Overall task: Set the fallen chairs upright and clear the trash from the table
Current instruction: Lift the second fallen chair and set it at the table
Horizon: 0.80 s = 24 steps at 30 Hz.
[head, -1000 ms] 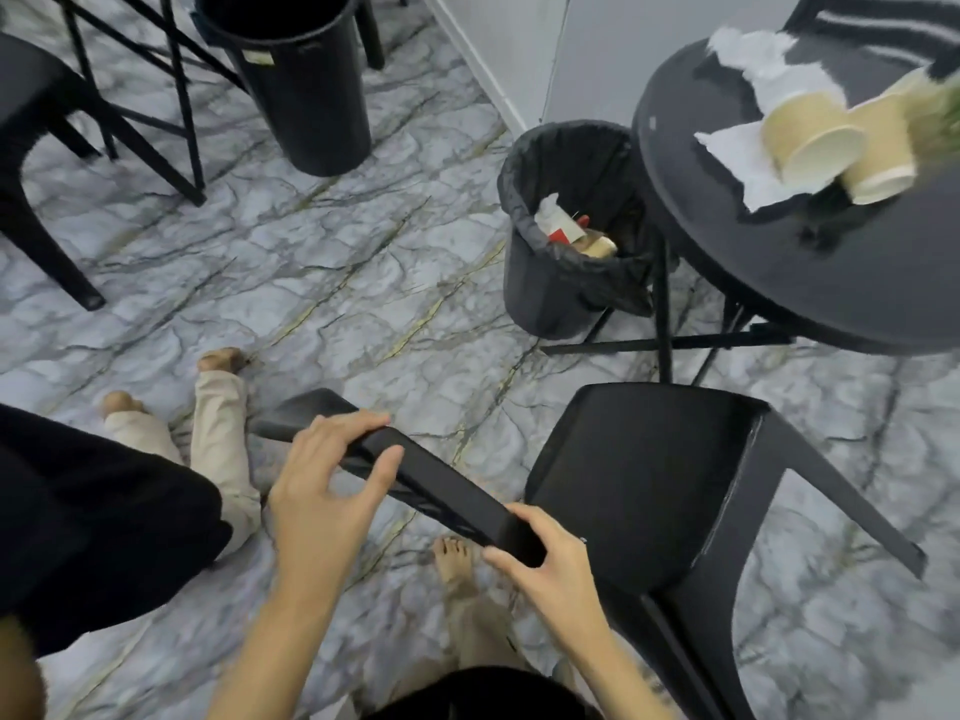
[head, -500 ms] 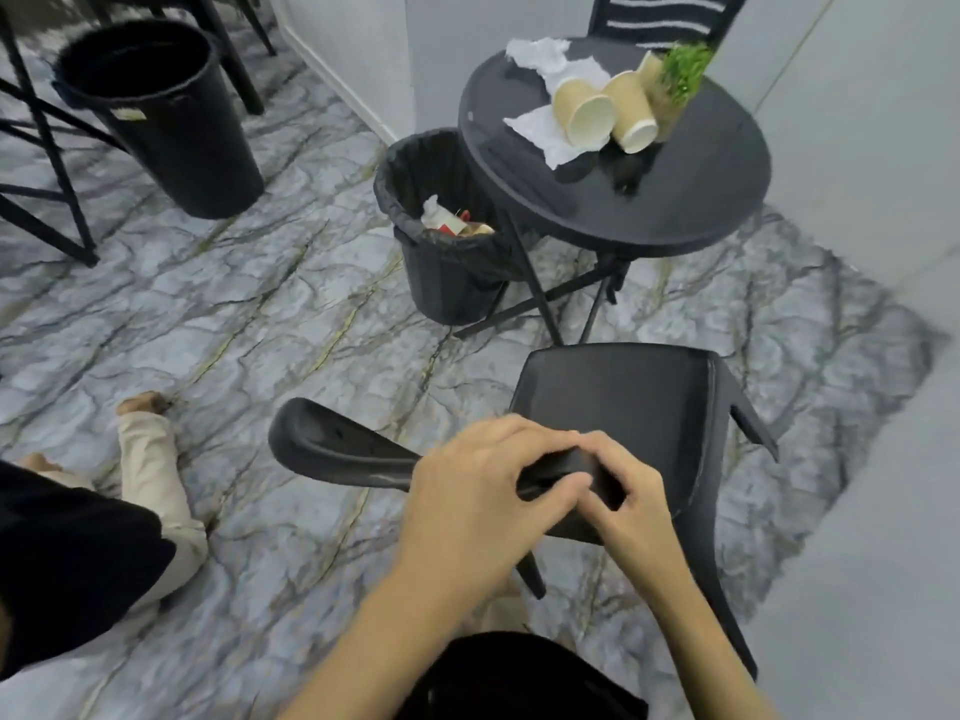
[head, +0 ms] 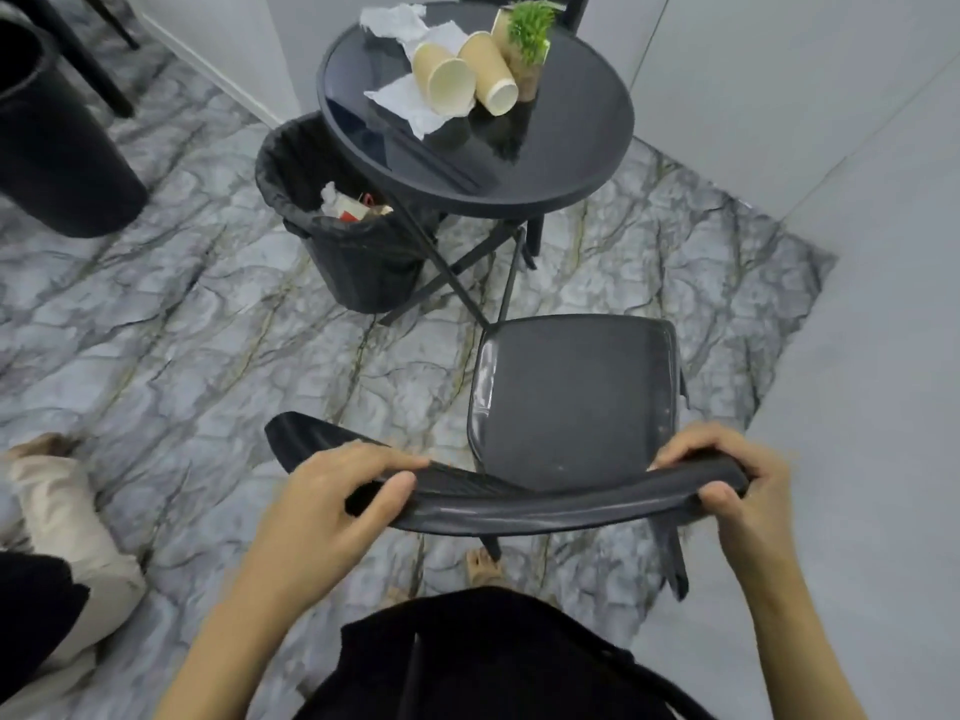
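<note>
A black plastic chair (head: 574, 402) stands upright in front of me, its seat facing the round black table (head: 582, 142). My left hand (head: 332, 504) grips the left part of its curved backrest top, and my right hand (head: 737, 491) grips the right end. On the table lie two tipped tan paper cups (head: 449, 85) (head: 491, 72) on crumpled white napkins (head: 402, 103), next to a small potted green plant (head: 530, 39).
A black lined bin (head: 353, 252) with some trash stands left of the table, partly under its edge. A larger black bin (head: 57, 148) is at far left. Grey walls close in on the right. Another person's legs (head: 57, 517) lie at lower left. A second chair back shows behind the table.
The chair has come from tilted to upright on its legs. My right hand slid to the backrest's right end and my view rose, showing the whole table.
</note>
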### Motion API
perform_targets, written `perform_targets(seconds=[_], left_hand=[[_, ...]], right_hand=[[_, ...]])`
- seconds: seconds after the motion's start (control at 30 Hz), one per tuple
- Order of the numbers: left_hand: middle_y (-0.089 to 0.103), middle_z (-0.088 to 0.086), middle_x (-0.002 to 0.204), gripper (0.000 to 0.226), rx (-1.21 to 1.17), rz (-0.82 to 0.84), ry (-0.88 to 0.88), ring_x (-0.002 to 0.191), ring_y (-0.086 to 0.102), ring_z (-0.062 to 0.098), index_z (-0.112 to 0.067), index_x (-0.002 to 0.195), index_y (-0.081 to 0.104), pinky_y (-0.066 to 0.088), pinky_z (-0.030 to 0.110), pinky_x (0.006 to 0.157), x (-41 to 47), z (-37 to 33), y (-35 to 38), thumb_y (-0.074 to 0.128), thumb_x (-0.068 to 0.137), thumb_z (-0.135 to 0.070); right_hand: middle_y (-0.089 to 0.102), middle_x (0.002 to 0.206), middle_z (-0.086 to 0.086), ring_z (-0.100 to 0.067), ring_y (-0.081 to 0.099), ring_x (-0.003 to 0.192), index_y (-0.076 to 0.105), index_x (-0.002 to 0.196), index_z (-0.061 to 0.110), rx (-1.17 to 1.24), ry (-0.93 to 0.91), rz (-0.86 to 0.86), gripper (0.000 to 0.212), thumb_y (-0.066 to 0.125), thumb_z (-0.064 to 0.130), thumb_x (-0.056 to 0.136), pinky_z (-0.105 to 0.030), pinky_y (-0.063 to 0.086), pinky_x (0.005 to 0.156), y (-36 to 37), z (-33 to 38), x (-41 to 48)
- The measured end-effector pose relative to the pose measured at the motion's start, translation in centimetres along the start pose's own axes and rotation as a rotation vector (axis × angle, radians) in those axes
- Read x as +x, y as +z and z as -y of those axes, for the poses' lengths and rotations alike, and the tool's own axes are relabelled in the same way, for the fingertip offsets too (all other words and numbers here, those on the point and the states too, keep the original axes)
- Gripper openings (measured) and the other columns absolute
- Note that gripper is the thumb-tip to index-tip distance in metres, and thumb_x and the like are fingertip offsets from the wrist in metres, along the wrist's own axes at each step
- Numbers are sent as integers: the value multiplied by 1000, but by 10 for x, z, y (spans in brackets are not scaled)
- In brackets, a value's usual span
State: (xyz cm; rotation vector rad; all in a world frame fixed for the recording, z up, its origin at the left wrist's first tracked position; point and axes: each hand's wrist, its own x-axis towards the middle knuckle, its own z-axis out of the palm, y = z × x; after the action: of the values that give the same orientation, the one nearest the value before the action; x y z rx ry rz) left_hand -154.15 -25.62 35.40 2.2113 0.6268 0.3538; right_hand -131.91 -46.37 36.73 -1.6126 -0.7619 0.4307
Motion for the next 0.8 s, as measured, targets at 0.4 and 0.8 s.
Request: perform_targets(seconds=[0.4,0.8], left_hand=[[56,-19,127,41,-421,-213,-218,131,42,-1,-37,116,54,31,30,114,12,79,31,40,82,-54],[62,4,97,53,-963,-322,-372,89,54,18,-10,89,61,41,34,82,48,73,67,53,64,-57]], right_hand=[[68,63,13,-9,62,57,68,66,31,10,70,-2,54,55,83,58,-20,47,53,-50,-9,-8],[65,51,15,-3,55,47,68,56,33,48,-6,-188,41,58,71,67,-18,39,47,-70,-17,11]])
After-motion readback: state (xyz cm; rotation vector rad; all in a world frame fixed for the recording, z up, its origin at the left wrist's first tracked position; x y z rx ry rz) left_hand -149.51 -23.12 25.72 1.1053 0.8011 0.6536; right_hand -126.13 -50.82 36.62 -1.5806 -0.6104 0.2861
